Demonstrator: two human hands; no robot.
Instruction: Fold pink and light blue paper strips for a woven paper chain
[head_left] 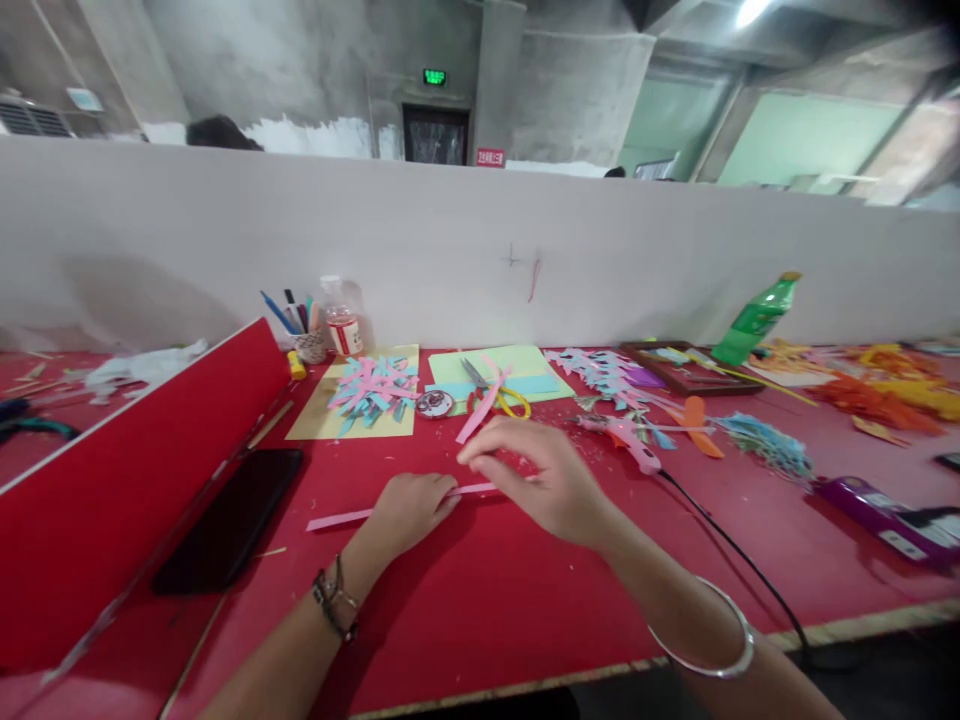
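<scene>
A long narrow pink paper strip [341, 520] lies across the red table. My left hand [412, 510] is closed on it, fingers pressed down near its middle, and its right end runs beneath my right hand [551, 478]. My right hand is raised slightly, thumb and fingers pinched together. A shorter pink paper piece [484, 408] meets these fingertips and slants up over the scissors [516, 402]; the exact grip is partly hidden. The scissors have red and yellow handles and rest on pale green paper [442, 366].
Left are a pink-and-blue paper cluster [375, 390], a phone [229, 520] and a red upright board [150, 470]. Right are a pink glue gun [626, 440] with a black cord [735, 545], a brown tray [682, 375], a green bottle [757, 320] and a purple device [885, 515].
</scene>
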